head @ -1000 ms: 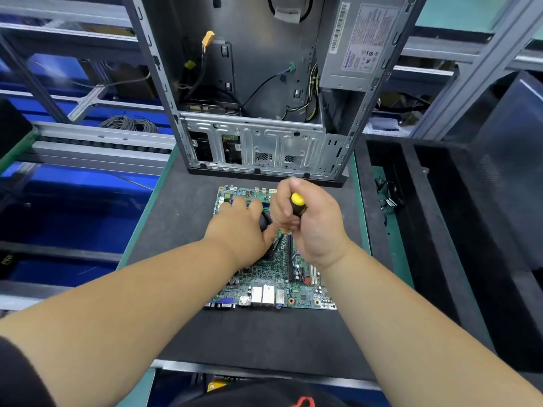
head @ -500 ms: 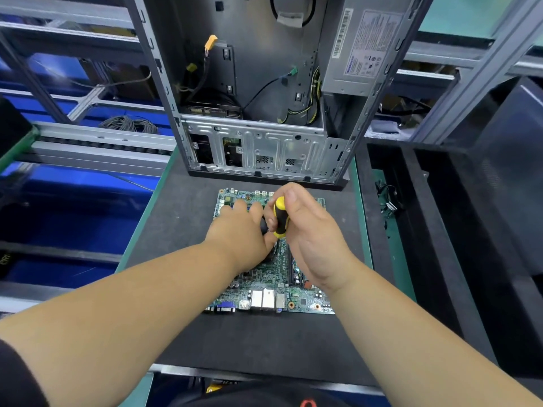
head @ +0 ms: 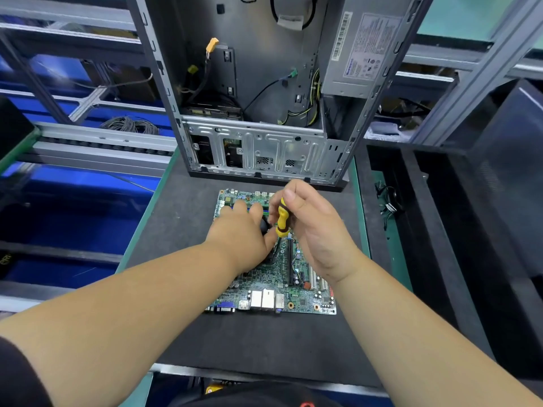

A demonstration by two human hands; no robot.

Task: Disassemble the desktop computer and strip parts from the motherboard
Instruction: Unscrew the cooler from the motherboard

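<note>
Head view: the right hand (head: pixel 311 227) is gripping the screwdriver (head: pixel 282 219), which is now tilting nearer upright than a second ago; probably it is working a cooler screw. The left hand (head: pixel 244 233) is resting flat, fingers loose, on the motherboard (head: pixel 282 289), which is lying on the surface (head: pixel 182 218) before the case (head: pixel 264 154). One board, one screwdriver, one case.

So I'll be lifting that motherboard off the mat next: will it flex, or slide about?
The motherboard is a flat, thin board, so probably stiff and light. It lies on a dark mat that looks grippy, so sliding seems unlikely. Exposed components suggest handling by the edges.
</note>
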